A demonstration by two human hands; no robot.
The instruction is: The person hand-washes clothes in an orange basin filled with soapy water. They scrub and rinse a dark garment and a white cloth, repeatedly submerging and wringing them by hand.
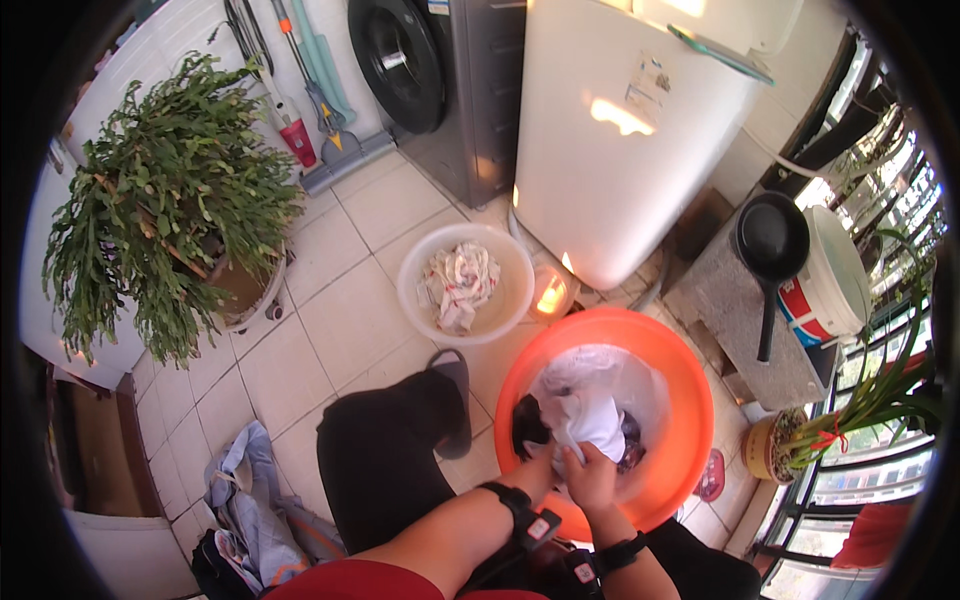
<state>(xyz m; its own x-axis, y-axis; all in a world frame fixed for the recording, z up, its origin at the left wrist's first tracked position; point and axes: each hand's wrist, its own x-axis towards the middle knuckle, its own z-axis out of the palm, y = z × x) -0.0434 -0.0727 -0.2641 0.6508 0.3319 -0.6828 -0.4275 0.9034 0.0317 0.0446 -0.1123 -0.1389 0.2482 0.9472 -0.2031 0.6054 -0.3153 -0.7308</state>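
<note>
An orange plastic basin (694, 420) on the floor before me holds soapy water, a white garment (589, 420) and dark clothes (530, 424). Over its near part, my left hand (541, 471) grips a bunched part of the white cloth, its fingers partly hidden by the cloth and the other hand. Close against it on the right, my right hand (589, 474) is closed on the same cloth. The rest of the garment spreads away from both hands into the suds. Both wrists wear black straps with small devices.
A translucent basin (517, 315) with wet patterned cloth (461, 281) stands beyond. Clothes (251, 502) lie on the floor at left, below a potted plant (180, 202). A washing machine (480, 105), a white appliance (622, 150) and a stone block (720, 322) bearing a black pan (772, 236) stand around.
</note>
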